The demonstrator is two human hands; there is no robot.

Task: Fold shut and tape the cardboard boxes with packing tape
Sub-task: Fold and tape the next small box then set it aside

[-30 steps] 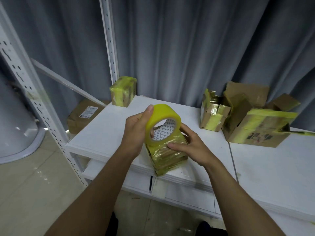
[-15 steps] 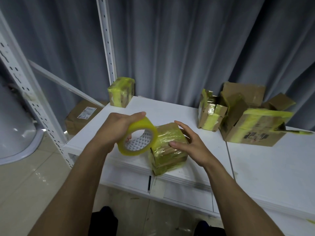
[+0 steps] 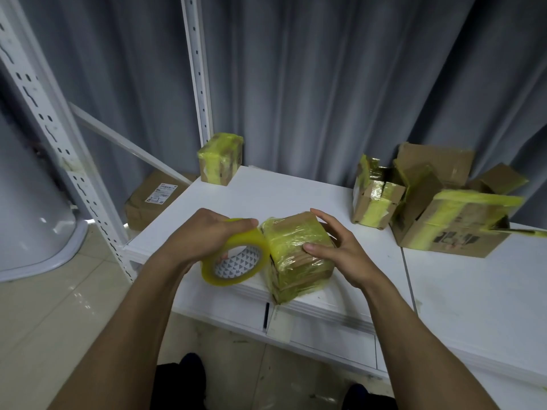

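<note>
While the left hand [image 3: 204,235] grips the yellow tape roll [image 3: 236,257], fingers curled over its rim, the roll touches the left face of the tape-wrapped box [image 3: 296,247]; the right hand [image 3: 340,251] holds that box, thumb on top, fingers arched round its far edge; the box stands at the white table's [image 3: 281,196] near edge; a taped box [image 3: 220,162] sits far left; opened boxes [image 3: 444,208] lie far right.

You are facing grey curtains [image 3: 325,84] beyond your hands [image 3: 204,236]; white racking posts [image 3: 197,69] are standing left, above glossy tiles [image 3: 44,321].
</note>
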